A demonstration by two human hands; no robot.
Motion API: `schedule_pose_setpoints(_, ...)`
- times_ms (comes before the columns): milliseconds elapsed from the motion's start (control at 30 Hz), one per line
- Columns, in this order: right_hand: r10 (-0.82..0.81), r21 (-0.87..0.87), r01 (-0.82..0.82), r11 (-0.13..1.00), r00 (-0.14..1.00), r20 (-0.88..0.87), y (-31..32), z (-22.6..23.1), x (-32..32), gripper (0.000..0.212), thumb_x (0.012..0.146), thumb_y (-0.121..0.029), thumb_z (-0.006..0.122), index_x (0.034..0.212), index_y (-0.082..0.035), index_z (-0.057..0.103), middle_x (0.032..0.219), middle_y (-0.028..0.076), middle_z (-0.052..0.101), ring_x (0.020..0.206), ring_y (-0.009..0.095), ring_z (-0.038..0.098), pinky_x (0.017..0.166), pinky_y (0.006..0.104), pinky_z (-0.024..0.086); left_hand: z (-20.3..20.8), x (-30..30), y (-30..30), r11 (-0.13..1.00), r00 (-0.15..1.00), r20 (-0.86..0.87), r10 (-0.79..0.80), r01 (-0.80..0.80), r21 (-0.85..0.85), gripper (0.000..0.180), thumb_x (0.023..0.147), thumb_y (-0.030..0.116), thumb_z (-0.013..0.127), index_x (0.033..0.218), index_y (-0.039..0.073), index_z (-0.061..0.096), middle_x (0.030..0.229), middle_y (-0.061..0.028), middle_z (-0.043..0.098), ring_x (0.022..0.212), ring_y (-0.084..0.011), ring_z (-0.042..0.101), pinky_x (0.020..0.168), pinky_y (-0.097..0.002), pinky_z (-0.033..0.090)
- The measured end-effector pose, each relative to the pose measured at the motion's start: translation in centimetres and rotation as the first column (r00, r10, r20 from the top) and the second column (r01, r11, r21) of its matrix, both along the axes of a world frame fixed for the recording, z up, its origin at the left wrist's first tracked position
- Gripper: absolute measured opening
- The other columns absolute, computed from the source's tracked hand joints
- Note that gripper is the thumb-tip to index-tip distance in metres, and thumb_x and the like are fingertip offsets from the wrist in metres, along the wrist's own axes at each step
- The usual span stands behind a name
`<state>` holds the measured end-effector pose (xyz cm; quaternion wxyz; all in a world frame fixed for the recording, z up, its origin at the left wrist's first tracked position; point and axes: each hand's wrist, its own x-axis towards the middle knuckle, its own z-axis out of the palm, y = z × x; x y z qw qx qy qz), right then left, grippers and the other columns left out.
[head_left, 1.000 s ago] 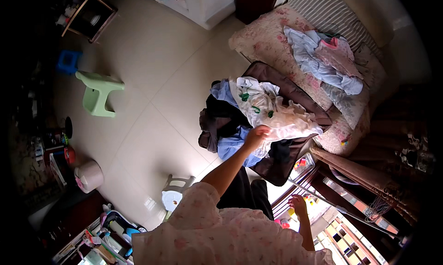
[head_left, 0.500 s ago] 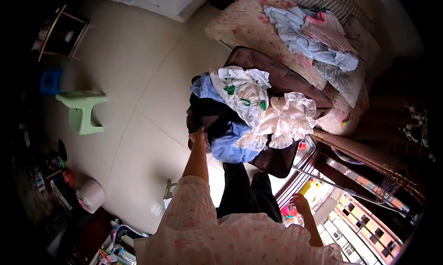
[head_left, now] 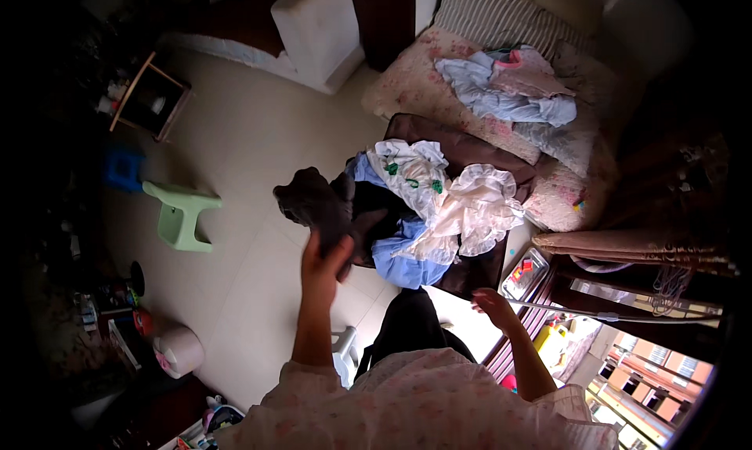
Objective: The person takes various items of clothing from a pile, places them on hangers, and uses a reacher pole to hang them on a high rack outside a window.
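Observation:
My left hand (head_left: 319, 268) is closed on a dark brown-black garment (head_left: 312, 195), lifted at the left side of a heap of clothes. What kind of garment it is, I cannot make out. Beside it in the heap are a black garment (head_left: 377, 213), a light blue one (head_left: 403, 260), a white one with green patterns (head_left: 409, 172) and a cream ruffled one (head_left: 479, 203). They lie on an open dark brown fabric piece (head_left: 487, 146), perhaps a case or bag. My right hand (head_left: 493, 307) hangs right of the heap, holding nothing, fingers loosely apart.
A bed with a floral cover (head_left: 415, 66) stands behind the heap, with more clothes (head_left: 501, 86) on it. On the tiled floor at left are a green stool (head_left: 182, 215), a blue stool (head_left: 124, 169) and a pinkish bin (head_left: 178, 350). Brown curtains (head_left: 627, 242) and a window are at right.
My left hand has drawn the dark garment up and out to the left of the heap. My right hand has come up and left, nearer the heap. The view has shifted.

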<state>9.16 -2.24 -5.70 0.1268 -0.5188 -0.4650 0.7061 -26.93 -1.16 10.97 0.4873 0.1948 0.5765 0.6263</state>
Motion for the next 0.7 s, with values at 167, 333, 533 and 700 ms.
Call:
schedule_pose_setpoints(167,-0.258,-0.322,0.060,0.945,0.741,-0.620,1.3,9.1,-3.6,0.056,0.090,-0.047,0.034,0.125,-0.004,0.038,0.116,0.013,0.051,0.104,0.020,0.051,0.089,0.0348,0.042,4.6,13.0,-6.1,0.267,0.325,-0.467,-0.823,0.945,0.188,0.034,0.078,0.016,0.062,0.106,0.000,0.051,0.095,-0.0077,0.056,0.090,-0.0156,0.052,0.079,-0.0285,0.042)
schedule_pose_setpoints(333,-0.524,-0.417,0.319,0.851,0.460,-0.717,-2.0,15.1,2.6,0.049,0.087,-0.029,0.049,0.128,-0.005,0.036,0.121,0.012,0.048,0.106,0.022,0.050,0.092,0.0353,0.040,-0.8,23.7,-10.4,-0.476,-0.453,-0.412,-0.790,0.878,-0.053,0.042,0.084,0.024,0.053,0.117,-0.001,0.047,0.111,-0.0191,0.053,0.103,-0.0292,0.051,0.088,-0.0309,0.037)
schedule_pose_setpoints(533,-0.487,-0.174,0.628,0.758,0.368,-0.792,-12.9,18.3,14.2,0.055,0.075,-0.003,0.063,0.125,-0.006,0.040,0.118,0.008,0.050,0.103,0.017,0.051,0.092,0.0322,0.039,0.7,23.3,-6.0,0.174,0.173,-0.071,-0.982,0.985,-0.010,0.020,0.089,0.017,0.048,0.100,0.001,0.056,0.094,-0.0054,0.059,0.086,-0.0153,0.056,0.078,-0.0293,0.046)
schedule_pose_setpoints(700,-0.257,0.705,0.349,0.617,0.936,-0.239,-20.2,17.1,16.9,0.029,0.067,0.001,0.056,0.096,-0.001,0.054,0.089,0.011,0.057,0.083,0.016,0.055,0.074,0.0283,0.044,2.6,34.4,-5.0,0.016,-0.026,0.514,-0.858,0.997,0.078,0.054,0.090,0.045,0.034,0.125,0.004,0.038,0.117,-0.0086,0.051,0.103,-0.0193,0.051,0.084,-0.0373,0.044)
